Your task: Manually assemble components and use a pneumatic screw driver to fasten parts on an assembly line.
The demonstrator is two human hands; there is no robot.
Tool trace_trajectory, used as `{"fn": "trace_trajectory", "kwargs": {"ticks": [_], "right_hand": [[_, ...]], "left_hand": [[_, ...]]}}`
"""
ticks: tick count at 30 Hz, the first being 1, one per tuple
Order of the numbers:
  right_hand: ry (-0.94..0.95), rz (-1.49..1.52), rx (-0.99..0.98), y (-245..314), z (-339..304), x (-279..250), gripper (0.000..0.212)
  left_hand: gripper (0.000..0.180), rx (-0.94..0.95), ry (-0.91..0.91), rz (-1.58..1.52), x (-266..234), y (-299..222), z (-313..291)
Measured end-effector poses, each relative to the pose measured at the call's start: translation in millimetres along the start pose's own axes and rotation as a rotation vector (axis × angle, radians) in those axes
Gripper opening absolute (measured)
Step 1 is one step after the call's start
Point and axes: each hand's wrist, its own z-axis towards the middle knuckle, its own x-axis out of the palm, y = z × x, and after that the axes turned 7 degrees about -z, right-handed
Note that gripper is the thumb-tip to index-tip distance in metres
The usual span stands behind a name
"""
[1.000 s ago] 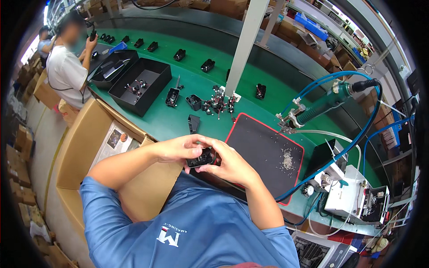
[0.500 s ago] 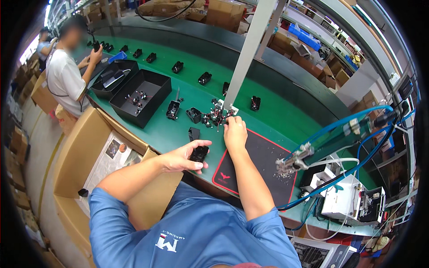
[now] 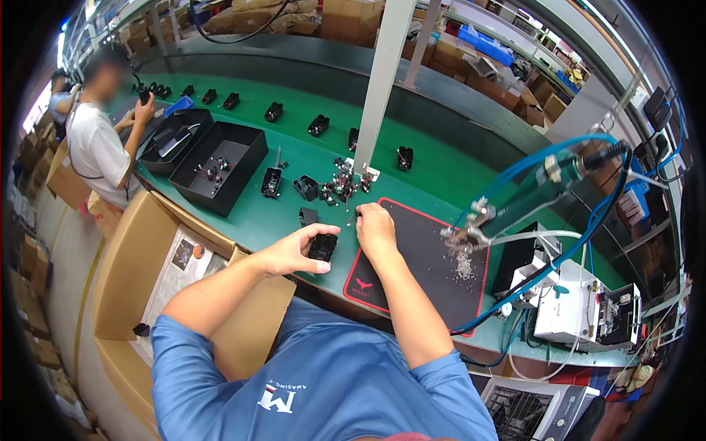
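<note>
My left hand (image 3: 293, 253) is closed around a black plastic housing (image 3: 323, 248), its open side showing, just over the table's near edge. My right hand (image 3: 377, 231) is at the left edge of the black red-rimmed mat (image 3: 419, 253), with thumb and fingers pinched on a small dark wired part (image 3: 358, 215), partly hidden. Beyond it lies a loose pile of small wired components (image 3: 343, 184). Left of the pile are two black housings, one upright (image 3: 271, 183) and one tilted (image 3: 306, 188). A smaller black piece (image 3: 308, 216) rests nearer my left hand.
A black bin (image 3: 246, 147) holds more wired parts. A row of black housings (image 3: 318, 126) runs along the green belt, beyond a pale post (image 3: 382, 95). A hose-fed driver (image 3: 526, 195) hangs above tiny scattered pieces (image 3: 463, 267). An open carton (image 3: 118, 294) stands at left, near a co-worker (image 3: 103, 132).
My right hand has drawn back from the component pile toward my left hand, with a small part pinched in it. My left hand still holds the housing. The view has shifted slightly.
</note>
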Motion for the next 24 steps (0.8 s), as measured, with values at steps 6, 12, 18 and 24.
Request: {"fn": "trace_trajectory", "kwargs": {"ticks": [6, 12, 18, 24], "right_hand": [[0.047, 0.206, -0.076, -6.8, -24.6, -23.6, 0.024], [-0.135, 0.136, 0.018, 2.8, -99.5, -89.4, 0.025], [-0.098, -0.114, 0.140, -26.4, -165.3, -123.6, 0.028], [-0.085, 0.250, 0.403, -25.5, -183.3, -134.9, 0.046]], "left_hand": [[0.087, -0.030, 0.010, 0.074, 5.3, 0.5, -2.5], [0.088, 0.095, 0.006, 0.491, 22.8, 4.6, -6.5], [0.083, 0.358, 0.057, 0.776, 60.7, 17.8, 47.3], [0.082, 0.447, -0.085, 0.822, 97.4, 42.5, 103.8]]}}
